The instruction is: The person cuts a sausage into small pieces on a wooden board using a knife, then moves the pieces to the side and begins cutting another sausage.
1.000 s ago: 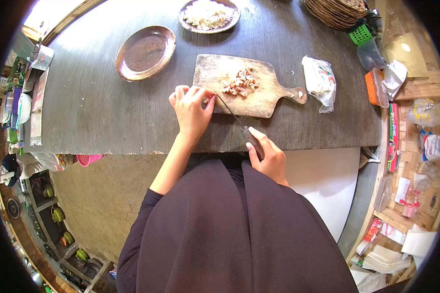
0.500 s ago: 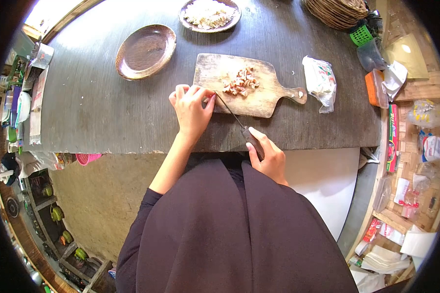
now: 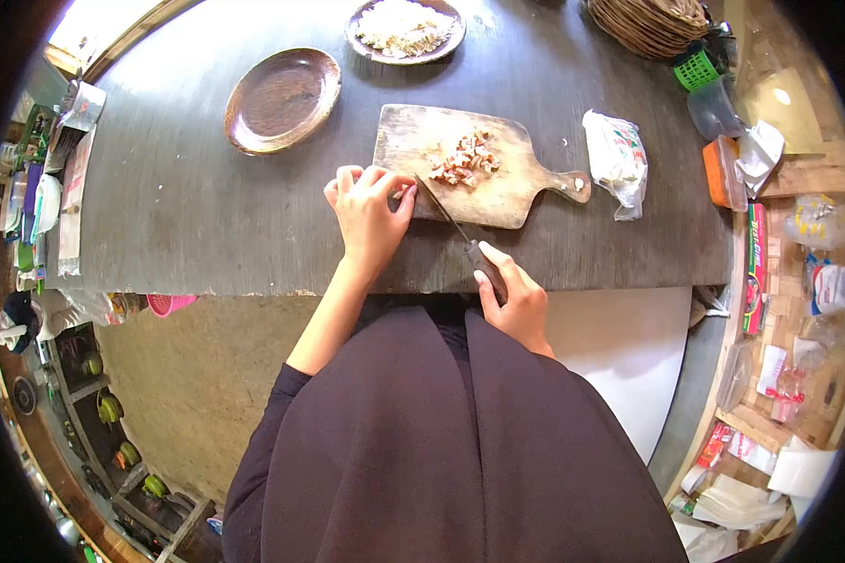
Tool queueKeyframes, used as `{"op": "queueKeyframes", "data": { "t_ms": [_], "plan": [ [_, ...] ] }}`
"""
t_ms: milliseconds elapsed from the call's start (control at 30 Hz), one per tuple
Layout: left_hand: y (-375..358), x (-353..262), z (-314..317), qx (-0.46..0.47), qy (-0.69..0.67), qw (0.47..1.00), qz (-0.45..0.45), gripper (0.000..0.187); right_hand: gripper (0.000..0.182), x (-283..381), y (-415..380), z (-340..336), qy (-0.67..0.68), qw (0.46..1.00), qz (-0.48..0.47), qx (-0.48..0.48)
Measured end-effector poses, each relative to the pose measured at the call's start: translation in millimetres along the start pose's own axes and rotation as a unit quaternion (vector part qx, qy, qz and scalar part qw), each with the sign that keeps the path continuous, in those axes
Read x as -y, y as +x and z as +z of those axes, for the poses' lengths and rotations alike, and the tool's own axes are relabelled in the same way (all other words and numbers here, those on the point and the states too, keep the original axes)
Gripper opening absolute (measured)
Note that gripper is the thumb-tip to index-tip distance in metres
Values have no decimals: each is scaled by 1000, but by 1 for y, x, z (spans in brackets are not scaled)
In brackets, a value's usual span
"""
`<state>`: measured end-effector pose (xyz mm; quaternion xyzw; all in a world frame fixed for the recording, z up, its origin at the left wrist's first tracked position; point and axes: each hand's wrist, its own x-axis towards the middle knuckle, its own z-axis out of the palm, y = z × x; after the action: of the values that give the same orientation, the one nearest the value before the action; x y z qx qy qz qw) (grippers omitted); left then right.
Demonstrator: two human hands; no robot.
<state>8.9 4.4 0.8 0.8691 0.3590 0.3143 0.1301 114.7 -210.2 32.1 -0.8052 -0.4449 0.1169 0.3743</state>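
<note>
A wooden cutting board lies near the front of the dark table, its handle pointing right. Brown-and-white chopped pieces are heaped on its middle; their kind is not clear. My right hand is wrapped round the dark handle of a knife, whose blade slants up and left over the board's lower left. By the blade's tip, at the board's left edge, my left hand has its fingers closed in a pinch. Whatever is in that pinch is too hidden to name.
A brown plate sits behind on the left. Farther back, another plate holds whitish shredded food. Right of the board lies a white plastic packet. A wicker basket and an orange box stand along the right side.
The knife blade has tilted slightly at my left fingers. The whole view has shifted a little; both hands keep their places and the chopped pieces look the same.
</note>
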Motion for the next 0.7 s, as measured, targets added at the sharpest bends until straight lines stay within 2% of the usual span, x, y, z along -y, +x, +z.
{"op": "queueKeyframes", "data": {
  "t_ms": [67, 133, 700],
  "plan": [
    [0, -1, -3, 6, -4, 1000, -4, 9, 39, -2, 2, -1, 19, 1000, 18, 8],
    [-2, 3, 1, -2, -14, 1000, -4, 9, 43, -9, 2, 1, 11, 999, -22, -41],
    [-1, 1, 2, -7, -3, 1000, -5, 10, 42, 0, -2, 0, 25, 999, -21, -22]
  ]
}}
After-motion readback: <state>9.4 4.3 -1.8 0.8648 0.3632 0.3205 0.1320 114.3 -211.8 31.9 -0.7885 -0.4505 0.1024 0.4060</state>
